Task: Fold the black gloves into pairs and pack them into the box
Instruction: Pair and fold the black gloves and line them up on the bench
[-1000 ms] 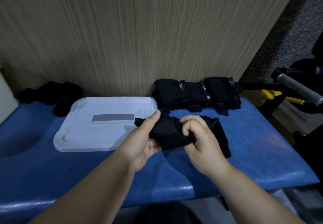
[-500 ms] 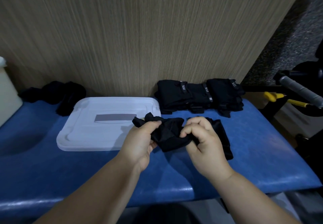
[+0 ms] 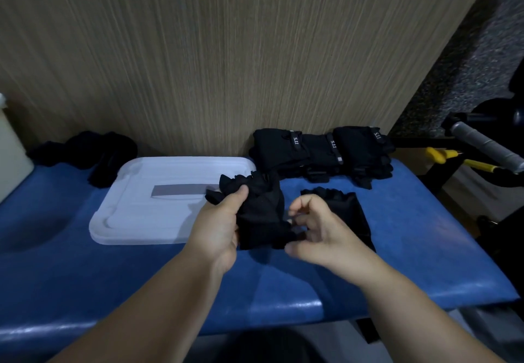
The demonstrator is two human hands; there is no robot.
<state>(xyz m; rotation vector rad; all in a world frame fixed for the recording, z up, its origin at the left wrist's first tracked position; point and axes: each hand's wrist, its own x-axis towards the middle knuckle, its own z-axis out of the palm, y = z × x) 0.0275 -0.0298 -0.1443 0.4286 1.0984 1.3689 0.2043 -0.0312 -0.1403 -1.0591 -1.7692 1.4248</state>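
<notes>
My left hand grips a crumpled black glove just above the blue padded table, thumb on its upper left. My right hand is at the glove's lower right corner, fingers curled and pinching the edge between thumb and fingertips. Flat on the table, partly behind my right hand, lies a second black glove. A row of folded black gloves with white labels stands against the wall at the back. The white plastic box lid lies left of my hands.
More loose dark gloves are heaped at the back left. A pale container shows at the left edge. A wood-grain wall closes off the back. Off the table's right end are a grey handle and yellow-handled tools.
My right hand has loosened and slid to the glove's lower right corner, uncovering the flat glove behind it. My left hand has turned the held glove more upright.
</notes>
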